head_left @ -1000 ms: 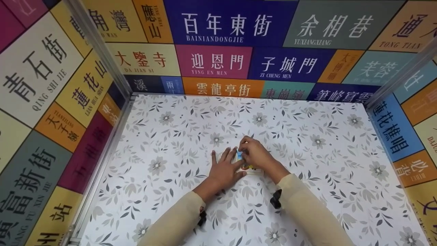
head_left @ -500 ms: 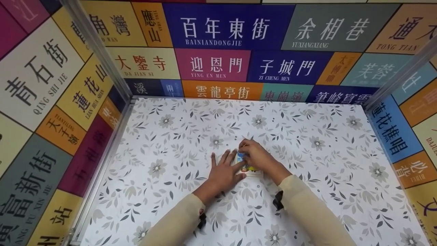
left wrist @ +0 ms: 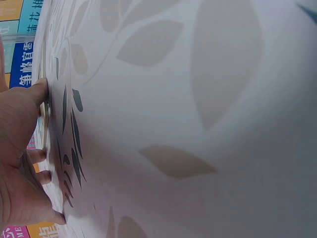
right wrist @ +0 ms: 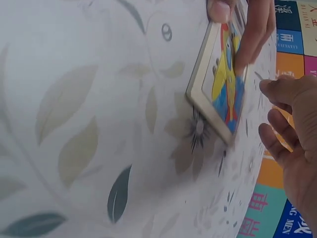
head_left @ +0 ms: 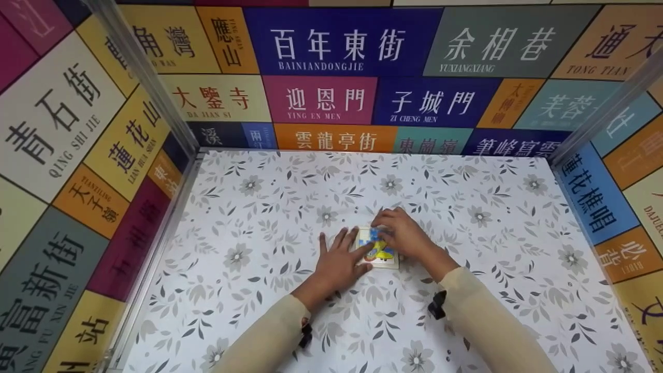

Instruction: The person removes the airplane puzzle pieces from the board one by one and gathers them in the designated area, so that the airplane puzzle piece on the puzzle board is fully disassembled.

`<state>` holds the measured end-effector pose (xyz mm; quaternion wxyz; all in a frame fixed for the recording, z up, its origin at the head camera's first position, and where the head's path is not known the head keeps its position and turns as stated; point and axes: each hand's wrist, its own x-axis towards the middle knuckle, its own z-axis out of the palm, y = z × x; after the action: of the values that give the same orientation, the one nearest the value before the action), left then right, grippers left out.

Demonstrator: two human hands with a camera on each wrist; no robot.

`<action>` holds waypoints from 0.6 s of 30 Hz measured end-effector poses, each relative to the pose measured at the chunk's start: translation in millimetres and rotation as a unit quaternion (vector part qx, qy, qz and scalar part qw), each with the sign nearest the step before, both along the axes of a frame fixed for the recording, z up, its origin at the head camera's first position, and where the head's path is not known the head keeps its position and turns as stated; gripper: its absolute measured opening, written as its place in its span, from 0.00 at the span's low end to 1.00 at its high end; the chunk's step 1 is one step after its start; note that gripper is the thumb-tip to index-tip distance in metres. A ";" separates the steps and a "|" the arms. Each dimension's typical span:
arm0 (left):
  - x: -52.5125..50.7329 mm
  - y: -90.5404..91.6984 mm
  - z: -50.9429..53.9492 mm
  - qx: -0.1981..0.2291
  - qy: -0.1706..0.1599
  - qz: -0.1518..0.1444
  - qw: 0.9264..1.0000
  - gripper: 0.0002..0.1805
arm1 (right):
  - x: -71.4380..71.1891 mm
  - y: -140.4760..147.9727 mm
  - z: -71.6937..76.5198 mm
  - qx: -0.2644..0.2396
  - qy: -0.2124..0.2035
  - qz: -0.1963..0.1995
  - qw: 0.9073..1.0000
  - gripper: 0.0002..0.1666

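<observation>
A small wooden jigsaw puzzle in a pale frame lies mid-table, with a yellow, blue and red picture. My left hand rests on its left side, fingers spread, one finger reaching over the picture and the thumb by the near edge. The left wrist view shows this hand at the left edge. At the puzzle's upper right, my right hand pinches a small blue puzzle piece, mostly covered by the fingers. In the right wrist view, a thin sliver shows at the fingertips of this hand; the puzzle's frame is beside it.
White paper with grey flowers and leaves covers the table. Panels with large Chinese characters stand along the back and both sides. A clear rail runs down the left edge.
My right hand has shifted right along the puzzle's top, the blue piece moving with it, and more of the picture shows. My left hand stays in place.
</observation>
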<state>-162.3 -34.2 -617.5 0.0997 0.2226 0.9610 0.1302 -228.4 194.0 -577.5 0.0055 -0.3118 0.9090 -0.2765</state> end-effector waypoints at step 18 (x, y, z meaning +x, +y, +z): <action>1.4 0.0 1.6 0.022 -0.003 -0.004 1.000 0.34 | 13.9 85.0 -8.1 0.017 0.007 -0.067 0.998 0.16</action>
<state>-160.9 -34.2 -615.9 0.0984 0.2284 0.9566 0.1520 -214.5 279.0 -585.5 -0.0146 -0.2520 0.9323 -0.2589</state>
